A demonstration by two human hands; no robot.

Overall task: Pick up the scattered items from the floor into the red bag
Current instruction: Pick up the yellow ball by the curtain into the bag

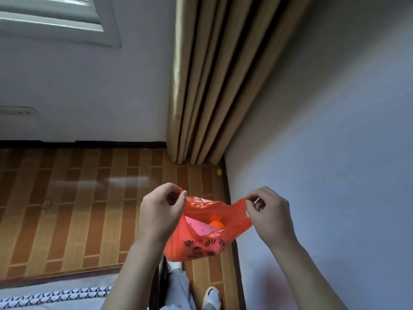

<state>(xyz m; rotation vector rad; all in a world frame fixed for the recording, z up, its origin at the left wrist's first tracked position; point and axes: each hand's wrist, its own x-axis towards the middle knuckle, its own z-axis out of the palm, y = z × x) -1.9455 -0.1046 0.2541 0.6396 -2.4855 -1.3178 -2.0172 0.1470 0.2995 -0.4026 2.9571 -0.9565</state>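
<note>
From the head camera we see our left hand (pixel 159 217) and right hand (pixel 269 217) each pinching a handle of the red bag (pixel 201 245), fingers curled tight, stretching its mouth open above the floor (pixel 67 209); a pink item (pixel 201 227) and an orange ball (pixel 216 224) lie inside.

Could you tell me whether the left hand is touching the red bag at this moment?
Touching. The head view shows the left hand pinching one handle of the red bag between thumb and fingers, holding it off the floor.
</note>
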